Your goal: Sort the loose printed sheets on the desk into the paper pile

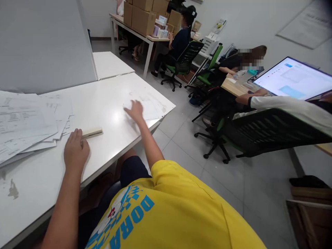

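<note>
- The left hand [75,149] lies flat, fingers together, on the white counter [109,103], fingertips touching a small pale block [92,132].
- A paper stack [28,121] sits just beside it, toward the counter's left edge.
- The right hand [135,110], fingers spread, presses a loose sheet [153,105] at the counter's far right corner.
- Bare counter lies between both hands.

Cardboard boxes [141,15], green chairs [185,60], monitor [295,79], co-workers [178,41].
</note>
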`<act>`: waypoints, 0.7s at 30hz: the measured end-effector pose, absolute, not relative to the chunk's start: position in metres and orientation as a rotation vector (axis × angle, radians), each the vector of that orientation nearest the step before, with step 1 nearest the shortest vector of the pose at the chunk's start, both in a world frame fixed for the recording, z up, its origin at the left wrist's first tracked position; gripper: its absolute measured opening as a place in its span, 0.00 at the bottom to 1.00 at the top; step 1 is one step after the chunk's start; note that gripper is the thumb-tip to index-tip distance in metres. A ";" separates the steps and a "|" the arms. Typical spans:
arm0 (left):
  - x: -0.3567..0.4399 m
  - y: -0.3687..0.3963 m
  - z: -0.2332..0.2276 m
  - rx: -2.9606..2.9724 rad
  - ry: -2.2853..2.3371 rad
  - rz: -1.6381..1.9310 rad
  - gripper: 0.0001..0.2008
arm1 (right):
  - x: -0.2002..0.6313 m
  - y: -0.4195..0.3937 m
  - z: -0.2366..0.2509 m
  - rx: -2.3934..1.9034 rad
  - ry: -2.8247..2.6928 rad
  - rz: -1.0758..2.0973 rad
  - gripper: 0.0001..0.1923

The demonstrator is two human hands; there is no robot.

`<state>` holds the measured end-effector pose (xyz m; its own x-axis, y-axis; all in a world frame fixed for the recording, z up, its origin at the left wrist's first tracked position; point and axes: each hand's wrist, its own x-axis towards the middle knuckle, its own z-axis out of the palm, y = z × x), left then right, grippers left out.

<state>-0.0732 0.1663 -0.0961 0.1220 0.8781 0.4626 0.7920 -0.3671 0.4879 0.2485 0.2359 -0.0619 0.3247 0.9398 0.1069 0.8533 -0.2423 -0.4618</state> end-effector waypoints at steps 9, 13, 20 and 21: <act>-0.073 0.162 -0.092 2.212 1.674 1.016 0.34 | 0.325 0.161 -0.091 -2.342 -1.464 0.178 0.32; -0.074 0.159 -0.093 2.246 1.640 1.020 0.33 | 0.317 0.142 -0.102 -2.183 -1.669 0.234 0.39; -0.074 0.158 -0.094 2.253 1.613 1.040 0.31 | 0.318 0.131 -0.095 -2.218 -1.630 0.000 0.27; -0.073 0.158 -0.094 2.249 1.619 1.038 0.32 | 0.318 0.130 -0.094 -2.221 -1.639 -0.014 0.26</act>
<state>-0.0735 0.1579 -0.0940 0.1625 0.8883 0.4296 0.7610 -0.3900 0.5184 0.3182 0.1304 -0.0938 0.3204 0.9192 0.2288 0.9230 -0.2486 -0.2937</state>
